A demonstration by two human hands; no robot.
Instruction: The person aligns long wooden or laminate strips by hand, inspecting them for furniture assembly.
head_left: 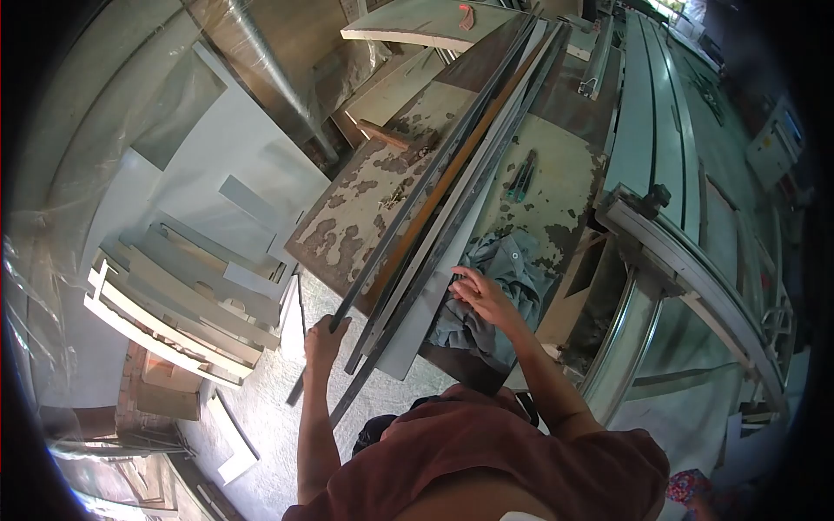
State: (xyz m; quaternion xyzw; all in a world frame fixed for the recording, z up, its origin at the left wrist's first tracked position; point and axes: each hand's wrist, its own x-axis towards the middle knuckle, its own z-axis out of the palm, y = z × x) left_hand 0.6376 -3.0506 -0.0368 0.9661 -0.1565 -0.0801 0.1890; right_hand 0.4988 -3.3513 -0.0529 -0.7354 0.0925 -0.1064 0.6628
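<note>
My left hand [323, 339] is closed around the near part of a long dark strip [373, 259], whose end sticks out below the fist. Beside it, a bundle of long narrow strips runs up the worktable [334, 221], among them a brown strip [434, 193] and a white strip [417, 313]. Several near ends overhang the table's front edge. My right hand [482, 295] hovers by the bundle's right side, fingers apart and nothing visible in them. Under and behind that hand lies a crumpled grey cloth [512, 260]. Farther up the table is a dark tool with green handles [523, 176].
To the right runs a machine with a long sliding bed [651, 104] and a curved metal rail [704, 260]. Cut board pieces [174, 317] are stacked at left, near large white panels [252, 139]. A wood piece [382, 133] lies on the table's left side.
</note>
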